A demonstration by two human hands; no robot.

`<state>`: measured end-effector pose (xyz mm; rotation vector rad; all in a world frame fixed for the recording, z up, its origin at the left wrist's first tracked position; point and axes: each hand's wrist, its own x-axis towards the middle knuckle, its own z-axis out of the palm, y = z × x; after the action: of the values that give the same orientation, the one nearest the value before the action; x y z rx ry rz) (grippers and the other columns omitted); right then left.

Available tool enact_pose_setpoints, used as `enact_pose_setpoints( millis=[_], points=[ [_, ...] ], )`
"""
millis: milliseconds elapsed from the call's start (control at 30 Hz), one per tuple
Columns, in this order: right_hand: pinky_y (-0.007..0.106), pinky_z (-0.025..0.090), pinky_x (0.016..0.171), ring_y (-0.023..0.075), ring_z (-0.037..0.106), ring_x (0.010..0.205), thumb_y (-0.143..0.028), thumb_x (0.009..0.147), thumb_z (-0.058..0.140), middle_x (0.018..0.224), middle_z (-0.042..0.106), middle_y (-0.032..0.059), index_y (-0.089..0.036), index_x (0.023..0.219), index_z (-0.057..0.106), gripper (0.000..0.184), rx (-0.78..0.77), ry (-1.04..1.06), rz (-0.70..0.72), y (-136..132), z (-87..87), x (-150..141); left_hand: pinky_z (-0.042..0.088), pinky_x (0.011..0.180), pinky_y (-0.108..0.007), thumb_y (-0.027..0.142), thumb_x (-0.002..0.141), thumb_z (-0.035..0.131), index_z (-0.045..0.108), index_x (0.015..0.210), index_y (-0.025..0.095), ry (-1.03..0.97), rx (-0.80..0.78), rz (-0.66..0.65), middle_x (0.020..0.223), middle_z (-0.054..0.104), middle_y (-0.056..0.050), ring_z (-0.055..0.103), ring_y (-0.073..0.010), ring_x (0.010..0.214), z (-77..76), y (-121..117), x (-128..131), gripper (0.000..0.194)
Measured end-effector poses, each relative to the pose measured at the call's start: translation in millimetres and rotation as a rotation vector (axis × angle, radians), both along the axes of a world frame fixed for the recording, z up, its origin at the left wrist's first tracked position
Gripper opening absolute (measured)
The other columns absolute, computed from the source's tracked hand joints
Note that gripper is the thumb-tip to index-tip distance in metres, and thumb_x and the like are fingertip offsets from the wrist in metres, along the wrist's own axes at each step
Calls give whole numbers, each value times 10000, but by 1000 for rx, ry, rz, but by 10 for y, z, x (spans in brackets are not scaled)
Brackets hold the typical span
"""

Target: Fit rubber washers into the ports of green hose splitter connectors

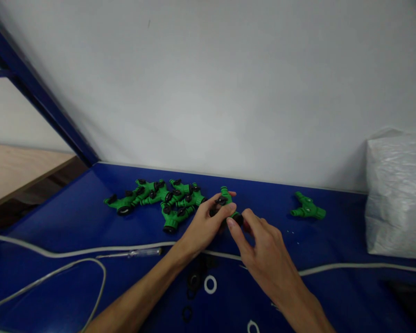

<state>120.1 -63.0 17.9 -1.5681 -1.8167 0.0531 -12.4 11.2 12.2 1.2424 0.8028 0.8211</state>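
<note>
At the person's twelve o'clock, the left hand (208,222) grasps a green connector (225,191), while the right hand (268,245) pinches its black collar (239,218). I judge it is collar adjusting; next move calls for steadiness.

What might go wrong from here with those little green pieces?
The green fitting, held in the left hand with the right hand at its black collar, might slip. The pale cable passes beneath the arms and could get snagged. The white ring lies loose near the left forearm, so it might be brushed away.
</note>
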Motion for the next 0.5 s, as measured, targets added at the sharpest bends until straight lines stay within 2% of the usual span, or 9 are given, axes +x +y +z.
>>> enact_pose_setpoints(
  millis=[100, 233, 333, 400, 500],
  points=[
    [281, 365, 524, 161, 538, 522, -429, 1030, 459, 598, 531, -42, -255, 735, 434, 344, -55, 81, -5, -2, 15, 6, 321, 541, -202, 451, 845, 687, 653, 1268, 198, 8, 29, 6, 717, 475, 46, 392, -82, 613, 12, -3, -9, 493],
    [286, 375, 548, 156, 522, 522, -473, 1001, 523, 580, 508, -50, -250, 712, 438, 375, -29, 64, 14, -7, 17, 24, 295, 474, -184, 473, 832, 659, 696, 1152, 165, 13, -147, -92, 731, 531, 21, 423, -74, 570, 55, 26, -35, 445],
    [311, 413, 622, 176, 581, 595, -473, 999, 539, 671, 578, -28, -233, 828, 505, 296, 57, -35, 61, -14, 1, 32, 187, 403, -176, 490, 815, 636, 695, 936, 134, -11, -336, -207, 721, 566, -4, 395, -50, 494, 54, 81, -70, 380],
    [342, 439, 689, 197, 624, 663, -442, 1013, 522, 767, 629, 0, -217, 931, 525, 240, 89, -105, 82, -15, -17, 36, 125, 384, -183, 478, 798, 640, 623, 776, 137, -24, -438, -289, 626, 514, 18, 330, -30, 425, 29, 121, -94, 343],
    [392, 458, 769, 231, 664, 743, -403, 1023, 509, 854, 658, 32, -203, 992, 530, 204, 89, -200, 92, -8, -46, 48, 91, 378, -191, 471, 785, 645, 540, 692, 158, 3, -482, -359, 542, 422, 56, 285, -24, 385, -9, 159, -117, 343]
  ],
)
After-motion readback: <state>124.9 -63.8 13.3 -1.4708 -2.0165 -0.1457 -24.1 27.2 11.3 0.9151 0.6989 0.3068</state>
